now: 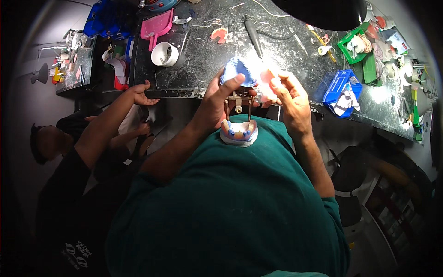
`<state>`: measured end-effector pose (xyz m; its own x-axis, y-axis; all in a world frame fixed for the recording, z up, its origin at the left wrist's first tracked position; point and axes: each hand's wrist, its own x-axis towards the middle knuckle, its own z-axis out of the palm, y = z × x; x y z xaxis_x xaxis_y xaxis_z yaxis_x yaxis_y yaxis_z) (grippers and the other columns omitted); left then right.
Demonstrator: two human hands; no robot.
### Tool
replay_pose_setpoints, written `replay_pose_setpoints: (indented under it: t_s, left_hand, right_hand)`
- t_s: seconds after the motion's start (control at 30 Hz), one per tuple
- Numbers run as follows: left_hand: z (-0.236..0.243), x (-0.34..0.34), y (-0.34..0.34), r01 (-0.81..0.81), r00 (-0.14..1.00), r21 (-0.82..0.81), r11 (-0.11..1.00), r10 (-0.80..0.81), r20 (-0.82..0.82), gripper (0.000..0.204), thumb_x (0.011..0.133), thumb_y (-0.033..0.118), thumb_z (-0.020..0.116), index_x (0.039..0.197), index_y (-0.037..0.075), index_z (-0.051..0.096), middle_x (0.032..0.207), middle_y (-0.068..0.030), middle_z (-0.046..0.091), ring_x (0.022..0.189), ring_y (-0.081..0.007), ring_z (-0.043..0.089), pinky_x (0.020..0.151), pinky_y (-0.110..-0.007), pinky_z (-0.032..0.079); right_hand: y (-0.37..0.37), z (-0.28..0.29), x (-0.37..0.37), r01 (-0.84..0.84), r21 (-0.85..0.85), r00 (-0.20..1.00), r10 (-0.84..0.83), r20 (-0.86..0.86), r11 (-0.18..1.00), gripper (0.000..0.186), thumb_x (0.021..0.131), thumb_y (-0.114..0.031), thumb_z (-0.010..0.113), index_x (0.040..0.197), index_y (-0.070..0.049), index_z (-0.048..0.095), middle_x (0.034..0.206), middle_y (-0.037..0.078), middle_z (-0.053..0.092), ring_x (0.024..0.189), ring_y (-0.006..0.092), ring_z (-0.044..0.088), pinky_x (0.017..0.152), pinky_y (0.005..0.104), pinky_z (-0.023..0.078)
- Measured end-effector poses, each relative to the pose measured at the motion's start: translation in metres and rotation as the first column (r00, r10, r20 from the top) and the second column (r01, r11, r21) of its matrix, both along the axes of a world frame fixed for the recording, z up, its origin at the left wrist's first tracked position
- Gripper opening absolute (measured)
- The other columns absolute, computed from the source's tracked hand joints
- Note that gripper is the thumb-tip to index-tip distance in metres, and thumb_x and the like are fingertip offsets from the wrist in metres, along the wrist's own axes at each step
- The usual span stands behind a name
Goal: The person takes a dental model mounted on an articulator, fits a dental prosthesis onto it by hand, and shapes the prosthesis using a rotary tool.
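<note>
My left hand [213,100] is closed round a metal dental articulator [238,101], its thumb pressed on the blue dental cast [234,69] at the top. From the hinge frame hangs a second, whitish cast [239,138], with teeth and blue material along its ridge, close to my green shirt. Between the thumb and fingers of my right hand [296,102] is a thin pink denture base [266,76], partly washed out by bright light. It is held just right of the blue cast; whether the two touch, I cannot tell.
On the black worktop [203,55] lie a pink dustpan [156,27], a white cup [164,54], a pinkish-orange arch-shaped piece [219,35] and a dark handpiece [253,37] with its cord. Blue [342,92] and green [354,45] bins stand right. A co-worker's hand [145,94] reaches toward the edge at left.
</note>
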<state>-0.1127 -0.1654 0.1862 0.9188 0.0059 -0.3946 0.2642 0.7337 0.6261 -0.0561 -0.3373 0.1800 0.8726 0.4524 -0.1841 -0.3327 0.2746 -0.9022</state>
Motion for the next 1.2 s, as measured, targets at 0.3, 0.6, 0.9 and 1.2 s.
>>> replay_pose_setpoints:
  t_s: [0.3,0.6,0.9,1.2]
  left_hand:
    - [0.009,0.002,0.000,0.004,0.999,0.194,0.981,-0.010,0.031,0.033,0.083,0.011,0.071,0.108,0.002,0.051,0.092,-0.0055,0.060,0.082,-0.0136,0.064,0.071,-0.032,0.059]
    - [0.007,0.000,-0.001,-0.046,0.998,0.182,0.982,0.038,0.048,0.032,0.082,0.009,0.072,0.106,0.002,0.052,0.090,-0.0044,0.060,0.081,-0.0131,0.064,0.069,-0.029,0.058]
    - [0.006,0.001,0.001,0.014,0.994,0.155,0.988,-0.031,0.108,0.031,0.082,0.005,0.069,0.108,0.001,0.051,0.093,-0.0082,0.063,0.082,-0.0166,0.066,0.072,-0.033,0.058]
    - [-0.001,-0.002,0.000,-0.036,0.999,0.027,0.999,0.037,-0.015,0.038,0.082,0.021,0.073,0.108,0.003,0.051,0.089,-0.0095,0.062,0.080,-0.0190,0.066,0.070,-0.038,0.059]
  right_hand:
    - [0.004,0.000,0.007,-0.157,0.034,0.976,0.161,-0.148,0.987,0.030,0.091,-0.019,0.063,0.112,0.002,0.058,0.096,0.007,0.065,0.076,0.0127,0.065,0.062,0.0245,0.052]
    - [0.011,0.009,0.010,-0.088,0.044,0.996,0.087,0.031,0.995,0.034,0.092,-0.017,0.061,0.121,0.001,0.058,0.105,0.008,0.066,0.094,0.0124,0.062,0.086,0.0265,0.049]
    - [0.010,0.004,0.016,-0.170,0.093,0.985,0.168,0.026,0.981,0.041,0.090,-0.014,0.060,0.128,0.001,0.053,0.114,0.011,0.062,0.102,0.0145,0.059,0.089,0.0265,0.046]
    - [0.002,0.014,0.025,-0.157,-0.192,0.987,0.160,-0.002,0.969,0.032,0.091,-0.021,0.062,0.118,-0.004,0.064,0.097,0.002,0.065,0.071,0.0061,0.053,0.064,0.0211,0.044]
